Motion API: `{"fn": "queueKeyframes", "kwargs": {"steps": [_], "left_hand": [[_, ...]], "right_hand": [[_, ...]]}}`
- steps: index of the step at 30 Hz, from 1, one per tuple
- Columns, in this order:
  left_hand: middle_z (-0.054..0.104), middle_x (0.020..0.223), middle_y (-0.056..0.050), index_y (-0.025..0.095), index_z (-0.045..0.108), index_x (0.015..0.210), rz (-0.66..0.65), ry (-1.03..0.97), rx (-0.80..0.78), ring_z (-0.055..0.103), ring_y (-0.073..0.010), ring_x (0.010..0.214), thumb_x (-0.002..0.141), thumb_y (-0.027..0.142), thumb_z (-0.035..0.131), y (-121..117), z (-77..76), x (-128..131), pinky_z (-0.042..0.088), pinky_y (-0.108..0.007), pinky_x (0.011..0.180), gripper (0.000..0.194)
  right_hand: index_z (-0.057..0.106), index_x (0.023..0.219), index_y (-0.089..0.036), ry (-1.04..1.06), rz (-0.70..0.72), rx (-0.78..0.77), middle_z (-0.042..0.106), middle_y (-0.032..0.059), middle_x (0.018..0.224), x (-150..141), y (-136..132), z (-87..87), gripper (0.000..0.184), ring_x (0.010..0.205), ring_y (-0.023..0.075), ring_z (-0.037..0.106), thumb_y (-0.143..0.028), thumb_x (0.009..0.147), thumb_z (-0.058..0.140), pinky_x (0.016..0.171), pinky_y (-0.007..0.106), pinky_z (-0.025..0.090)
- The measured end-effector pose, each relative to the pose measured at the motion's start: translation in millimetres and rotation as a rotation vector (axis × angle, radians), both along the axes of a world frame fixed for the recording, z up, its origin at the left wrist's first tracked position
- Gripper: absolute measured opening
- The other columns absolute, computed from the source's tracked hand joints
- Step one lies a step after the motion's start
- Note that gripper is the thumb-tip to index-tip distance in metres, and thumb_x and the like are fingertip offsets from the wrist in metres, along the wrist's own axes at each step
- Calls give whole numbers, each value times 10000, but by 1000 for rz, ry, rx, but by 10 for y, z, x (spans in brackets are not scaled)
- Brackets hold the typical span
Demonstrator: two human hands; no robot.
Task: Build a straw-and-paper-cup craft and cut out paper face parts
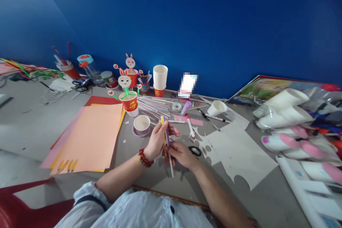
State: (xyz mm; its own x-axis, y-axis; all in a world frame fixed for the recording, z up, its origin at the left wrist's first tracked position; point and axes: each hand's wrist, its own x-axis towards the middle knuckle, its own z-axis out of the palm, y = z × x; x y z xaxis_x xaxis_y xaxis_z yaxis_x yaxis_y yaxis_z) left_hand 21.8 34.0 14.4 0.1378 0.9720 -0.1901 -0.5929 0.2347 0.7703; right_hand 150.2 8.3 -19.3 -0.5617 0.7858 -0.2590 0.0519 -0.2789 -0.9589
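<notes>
Above the near middle of the table, my left hand [158,139] is closed around a yellow strip [162,120] and a purple strip [167,133], which look like pipe cleaners. Close on its right, my right hand [182,154] pinches the lower part of the same bundle. A thin pale stick [171,167] points down out of the bundle toward my body. Fingers hide where the pieces meet. Left of my hands stands a white paper cup [141,124]. Black-handled scissors [195,151] lie by my right hand, partly covered by it.
Two red cups with rabbit faces [124,81] stand at the back left, behind stacked coloured paper [93,131]. Pale sticks [153,106] lie across the middle. Cut white paper [240,153] and a red-capped marker [190,126] are to the right. Pink-and-white bottles [280,141] crowd the right edge.
</notes>
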Motion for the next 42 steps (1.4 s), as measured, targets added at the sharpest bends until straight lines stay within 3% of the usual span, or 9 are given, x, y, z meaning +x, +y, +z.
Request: {"fn": "queueKeyframes", "kwargs": {"steps": [7,11,17,21,24,28,31,34,42], "left_hand": [[547,620,61,168,537,887,-171,-162,-52,460,-44,421,837,445,718,40,21,-45,433,-178,461,334],[351,551,125,174,513,850,-116,-207,-82,236,1,378,813,400,755,0,60,-29,275,-128,389,334],[402,580,106,176,545,886,-53,-117,-39,311,-13,407,832,440,725,7,41,-11,331,-149,426,323],[672,1070,-56,205,591,1180,-48,199,62,664,-162,940,813,373,755,-10,55,-71,545,-258,792,436],[537,1440,-102,263,466,1409,2,472,316,520,-249,1324,905,378,639,-71,198,-285,483,-366,1047,545],[478,1496,-103,277,567,1333,100,1176,713,402,-312,1422,941,339,588,-112,328,-773,393,-504,1142,397],[471,1483,-138,259,470,1413,213,1490,805,421,-333,1397,912,373,629,-63,174,-1119,396,-549,1133,538],[430,1509,-173,238,393,1473,162,1673,783,413,-377,1401,873,417,668,3,-97,-1337,414,-582,1113,683],[499,1444,-179,232,313,1508,83,1605,685,576,-355,1261,909,420,596,84,-433,-1418,540,-500,966,688]], "right_hand": [[592,737,-184,-3,34,-31,672,0,532,-67,-36,-85,567,343,89,467,-729,878,521,361,203,356],[601,716,-169,-13,100,-50,691,19,579,-44,-12,-95,571,376,88,497,-728,829,598,390,203,382],[622,772,-159,-47,193,-65,704,24,611,-55,-26,-46,623,369,88,507,-777,812,558,389,202,384],[602,764,-164,-135,132,-21,668,11,565,6,8,11,650,367,95,500,-804,821,497,393,206,377],[618,781,-169,-232,38,44,608,-23,505,154,58,107,632,366,99,474,-771,871,447,406,207,360],[656,781,-183,-443,-50,193,548,-48,466,422,114,305,511,434,108,517,-619,963,460,513,208,376],[684,759,-205,-834,-15,392,612,-20,546,587,143,405,460,531,128,587,-480,1016,420,560,220,358],[705,726,-218,-944,7,427,682,4,635,683,172,406,379,601,151,626,-420,981,511,553,234,321],[707,844,-216,-1194,-123,548,736,39,778,758,221,328,228,736,199,667,-425,909,644,570,256,286]]}}
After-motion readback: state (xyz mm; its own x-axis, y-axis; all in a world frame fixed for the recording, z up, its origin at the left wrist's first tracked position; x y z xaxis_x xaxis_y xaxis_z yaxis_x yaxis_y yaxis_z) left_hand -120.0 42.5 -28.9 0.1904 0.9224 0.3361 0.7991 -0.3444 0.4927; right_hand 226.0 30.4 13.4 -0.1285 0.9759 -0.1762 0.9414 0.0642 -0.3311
